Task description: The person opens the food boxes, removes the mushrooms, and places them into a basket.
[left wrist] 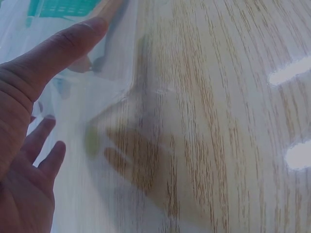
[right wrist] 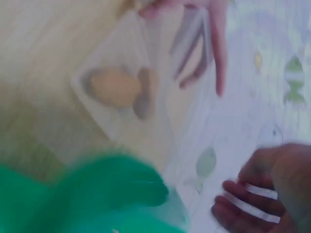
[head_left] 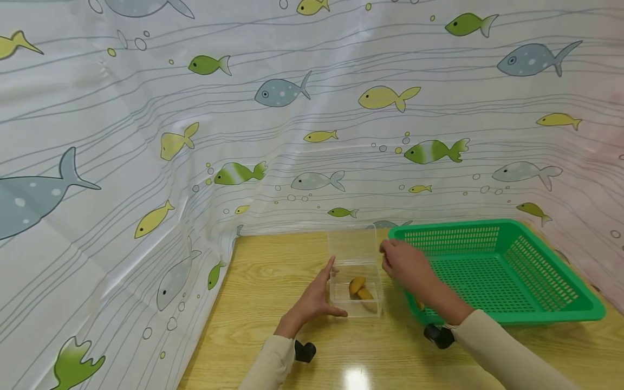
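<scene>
A clear plastic box (head_left: 343, 292) sits on the table with its hinged lid (head_left: 352, 245) raised at the back. Two rounded yellow-brown pieces (head_left: 364, 297) lie inside; their kind is unclear. My left hand (head_left: 312, 298) spans the box's left side, thumb at the front corner and straight fingers farther back. In the left wrist view its thumb (left wrist: 63, 46) lies across the clear wall. My right hand (head_left: 407, 265) is between the box and the green basket, beside the raised lid. The right wrist view shows its fingers (right wrist: 243, 201) loosely bent, holding nothing.
The green plastic basket (head_left: 512, 319) stands to the right, its left rim beneath my right forearm. Another yellow-brown piece (head_left: 420, 304) shows at its near left corner, partly hidden by the arm. A fish-printed curtain (head_left: 292, 146) hangs behind and left of the wooden table (head_left: 273, 271).
</scene>
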Available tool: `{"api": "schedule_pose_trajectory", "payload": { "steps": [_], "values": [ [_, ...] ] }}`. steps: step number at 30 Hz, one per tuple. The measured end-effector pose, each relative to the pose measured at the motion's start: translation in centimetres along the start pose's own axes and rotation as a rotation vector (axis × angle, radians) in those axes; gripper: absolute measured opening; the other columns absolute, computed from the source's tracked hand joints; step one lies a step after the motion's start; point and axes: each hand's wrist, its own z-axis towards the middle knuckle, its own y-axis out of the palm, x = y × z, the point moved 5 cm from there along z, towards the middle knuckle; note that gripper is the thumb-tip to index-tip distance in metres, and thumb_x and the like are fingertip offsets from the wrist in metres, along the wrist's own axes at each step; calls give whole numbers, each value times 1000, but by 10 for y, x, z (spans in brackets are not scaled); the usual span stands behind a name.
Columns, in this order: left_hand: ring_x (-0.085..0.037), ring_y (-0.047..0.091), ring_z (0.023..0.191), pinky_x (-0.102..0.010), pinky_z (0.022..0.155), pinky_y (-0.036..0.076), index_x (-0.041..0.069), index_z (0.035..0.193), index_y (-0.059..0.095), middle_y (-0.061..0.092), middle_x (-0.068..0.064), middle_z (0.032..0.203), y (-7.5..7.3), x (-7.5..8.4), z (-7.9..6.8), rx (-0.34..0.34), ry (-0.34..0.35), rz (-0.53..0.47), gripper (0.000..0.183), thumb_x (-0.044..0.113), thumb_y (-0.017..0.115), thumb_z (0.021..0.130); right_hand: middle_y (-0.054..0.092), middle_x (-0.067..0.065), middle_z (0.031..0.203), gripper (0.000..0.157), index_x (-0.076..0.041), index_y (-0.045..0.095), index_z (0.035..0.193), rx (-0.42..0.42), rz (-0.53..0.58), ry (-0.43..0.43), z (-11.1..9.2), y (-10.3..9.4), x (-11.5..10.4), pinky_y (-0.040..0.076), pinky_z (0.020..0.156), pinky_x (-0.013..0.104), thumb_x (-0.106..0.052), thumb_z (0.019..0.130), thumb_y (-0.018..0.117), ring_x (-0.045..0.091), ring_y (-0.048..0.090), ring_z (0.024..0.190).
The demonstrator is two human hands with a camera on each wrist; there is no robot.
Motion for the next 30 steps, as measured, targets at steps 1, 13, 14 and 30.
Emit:
{"api": "schedule_pose_trajectory", "payload": {
  "steps": [1,13,14,30],
  "values": [
    [-30,38,130,-50,99,38,24,145,-8,32,-6,142,0,0,0,4,5,-4,129,36,84,56,60,3,82,14,-8,59,97,-10,0,-40,1,3,-7,35,45,20,-16,84,58,14,54,67],
    [-24,38,131,-46,102,38,34,142,-12,33,-4,143,0,-1,0,6,-17,11,129,37,84,56,60,8,115,41,-9,54,119,-315,32,-109,-2,55,-37,52,73,37,-23,82,63,26,57,106],
    [-24,37,131,-46,102,38,34,142,-12,32,-4,143,-1,-1,0,4,-20,6,129,36,84,56,60,7,116,42,-10,54,120,-329,38,-105,-1,57,-38,52,73,38,-23,81,63,26,57,107],
    [-25,39,130,-47,101,38,25,145,-8,34,-5,142,0,-1,-1,18,11,9,130,35,85,55,57,-2,79,21,-13,63,89,-440,70,-125,7,78,-50,44,55,29,-24,74,72,13,53,66]
  ]
}}
